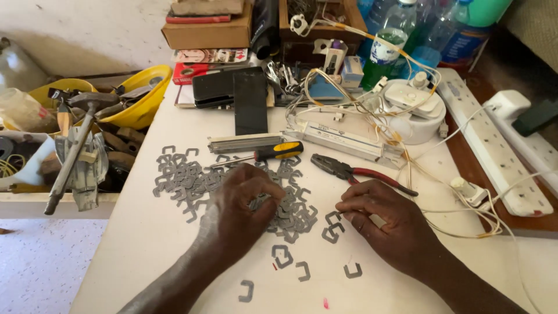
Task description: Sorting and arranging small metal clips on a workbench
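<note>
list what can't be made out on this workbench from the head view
- Head view: left hand covers part of the pile of grey metal clips; what its fingers pinch is hidden.
- Right hand: fingertips curl under, so any clip held cannot be told.
- Hammer: what lies under it in the tray is a tangle.
- Bottles: tops cut off by the upper edge.
</note>
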